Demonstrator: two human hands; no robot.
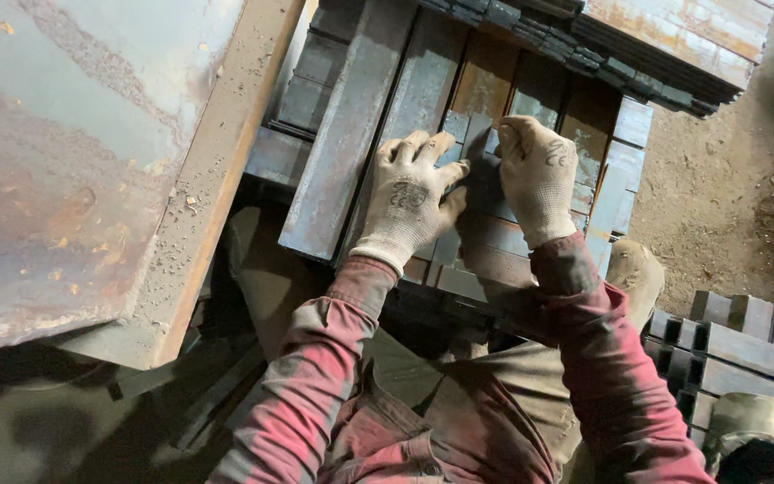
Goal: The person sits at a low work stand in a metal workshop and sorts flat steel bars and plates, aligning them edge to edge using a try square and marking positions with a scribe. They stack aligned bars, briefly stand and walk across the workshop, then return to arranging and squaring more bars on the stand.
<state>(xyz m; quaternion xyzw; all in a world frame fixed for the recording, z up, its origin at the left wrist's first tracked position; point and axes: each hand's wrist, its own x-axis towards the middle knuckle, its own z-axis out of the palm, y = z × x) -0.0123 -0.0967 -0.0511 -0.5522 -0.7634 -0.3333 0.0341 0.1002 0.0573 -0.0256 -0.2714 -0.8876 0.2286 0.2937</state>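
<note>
- Nearest the camera are the person's red sleeves (315, 376) and olive trousers (485, 394), filling the bottom middle of the view.
- The left hand (409, 197), in a whitish knit glove, lies palm down on a stack of grey steel strips (494, 242); its fingers are bent and its thumb reaches right to a small dark steel piece (481, 170).
- The right hand (537, 175), gloved the same way, curls over the right side of that small dark steel piece, fingertips hooked over its far end.
- The small dark steel piece sits between the two hands, touched by both. It looks pinched from left and right, though the gloves hide just how tightly it is clamped.
- Its long axis runs away from the person and leans slightly right, in line with the strips under it; its near end lies between the two thumbs.
- The stack of grey steel strips is bluish and rust-streaked, lying side by side with long axes running away from the person, their near ends just above the knees.
- A long flat bar (351, 125) lies just left of the left hand, parallel to the strips.
- A large rusty steel plate (73, 152) fills the left of the view, its thick edge toward the stack.
- A fanned pile of thin plates (665, 54) overlaps the stack's far right corner.
- More grey bars (754, 350) lie at the lower right, beside a boot (741, 421), on the dirt floor (718, 197).
</note>
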